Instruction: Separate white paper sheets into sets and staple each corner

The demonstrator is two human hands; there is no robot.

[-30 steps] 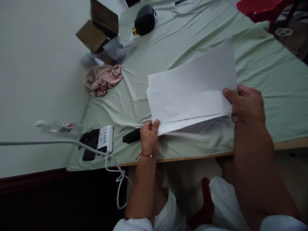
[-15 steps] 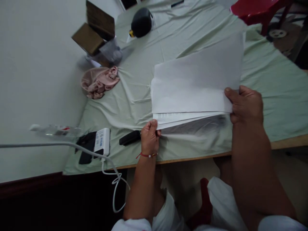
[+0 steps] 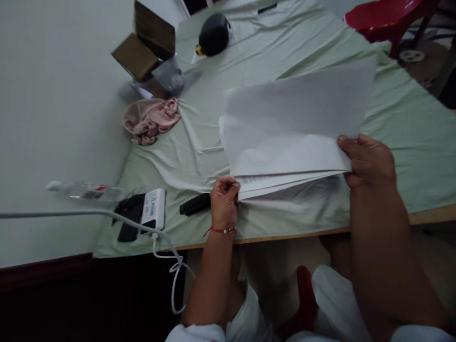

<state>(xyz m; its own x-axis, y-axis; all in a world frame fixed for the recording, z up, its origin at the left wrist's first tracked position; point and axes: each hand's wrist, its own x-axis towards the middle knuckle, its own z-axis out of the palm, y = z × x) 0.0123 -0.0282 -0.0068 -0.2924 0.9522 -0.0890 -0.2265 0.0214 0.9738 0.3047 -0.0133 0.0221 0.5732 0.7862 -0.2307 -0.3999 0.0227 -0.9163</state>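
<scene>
A stack of white paper sheets [image 3: 285, 128] is held a little above the pale green cloth [image 3: 199, 147] on the table. My right hand [image 3: 368, 161] grips the right edge of the stack, thumb on top. My left hand [image 3: 223, 199], a red thread bracelet at its wrist, pinches the lower left corner of the lower sheets, which fan apart from the upper ones. Faint print shows on one lower sheet.
A black flat object [image 3: 194, 204] lies just left of my left hand. A white device with a cable [image 3: 154, 209] and black items [image 3: 128, 221] sit at the left. A pink cloth [image 3: 149, 119], cardboard box [image 3: 146, 40], black round object [image 3: 214, 33] and red chair [image 3: 384, 14] are farther away.
The top sheets have lifted and tilted up on the right, opening a wider gap from the lower sheets. My left hand shifted its pinch to the lower sheets' corner.
</scene>
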